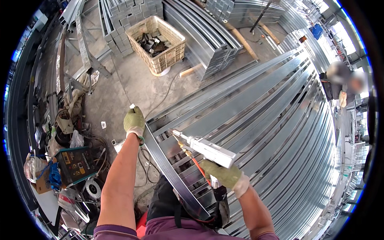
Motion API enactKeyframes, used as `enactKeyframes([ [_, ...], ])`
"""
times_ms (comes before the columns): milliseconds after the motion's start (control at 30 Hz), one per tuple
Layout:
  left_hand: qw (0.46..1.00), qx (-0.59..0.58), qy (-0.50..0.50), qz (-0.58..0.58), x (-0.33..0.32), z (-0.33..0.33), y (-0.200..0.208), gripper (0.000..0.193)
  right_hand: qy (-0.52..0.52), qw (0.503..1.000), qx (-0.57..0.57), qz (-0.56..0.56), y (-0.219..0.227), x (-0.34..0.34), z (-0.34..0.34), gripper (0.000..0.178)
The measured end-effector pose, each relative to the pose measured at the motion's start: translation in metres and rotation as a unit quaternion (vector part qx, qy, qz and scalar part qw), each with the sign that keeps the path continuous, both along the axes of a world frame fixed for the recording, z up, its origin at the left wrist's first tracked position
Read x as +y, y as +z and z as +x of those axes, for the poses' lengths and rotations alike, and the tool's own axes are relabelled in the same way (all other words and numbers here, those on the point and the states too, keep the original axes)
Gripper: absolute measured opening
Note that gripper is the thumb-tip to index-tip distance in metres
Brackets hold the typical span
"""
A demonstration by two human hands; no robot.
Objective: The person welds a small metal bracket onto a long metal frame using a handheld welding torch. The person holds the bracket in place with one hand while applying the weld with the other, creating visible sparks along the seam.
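Here I see crate (170,59) between metal stacks (204,40) | slatted frame (224,115) | concrete floor (116,96) | right hand (221,174) gripping silver gun (214,151) | left hand (135,121): grip unclear

Bright windows (345,38) line the right side of a metalworking hall above a scuffed concrete floor (114,94).
Pale light glares through the panes, while the left edge of the hall falls into shadow. Toward the far side, galvanized steel tubing (138,14) sits in stacks, near timber bearers (243,42) and a cream plastic crate (154,61) holding dark pieces. At left, a steel trestle (83,46) stands beyond a welding machine (76,165) hemmed in by clutter.
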State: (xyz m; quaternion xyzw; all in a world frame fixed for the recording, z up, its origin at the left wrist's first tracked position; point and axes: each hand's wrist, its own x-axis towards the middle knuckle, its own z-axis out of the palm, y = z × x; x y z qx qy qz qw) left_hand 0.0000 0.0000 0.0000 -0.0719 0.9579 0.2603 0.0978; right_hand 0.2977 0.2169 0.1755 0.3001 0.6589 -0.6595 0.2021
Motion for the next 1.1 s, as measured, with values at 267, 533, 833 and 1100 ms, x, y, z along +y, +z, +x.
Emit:
enactKeyframes([
  [267, 1.0, -0.003, 0.006, -0.002, 0.007, -0.001, 0.002, 0.053, 0.05, 0.997, -0.01, -0.051, -0.035, -0.012, -0.029, 0.035],
  [533, 1.0, 0.005, 0.004, -0.001, 0.004, -0.001, -0.001, 0.053, 0.086, 0.995, 0.021, -0.048, -0.05, -0.011, -0.037, 0.047],
  [833, 1.0, -0.001, 0.008, 0.001, 0.007, 0.0, 0.007, 0.053, 0.048, 0.994, 0.063, -0.079, -0.043, -0.014, -0.05, 0.036],
  [1100, 1.0, 0.012, 0.003, 0.004, 0.002, -0.002, -0.004, 0.05, 0.083, 0.994, 0.04, -0.057, -0.051, -0.015, -0.047, 0.042],
])
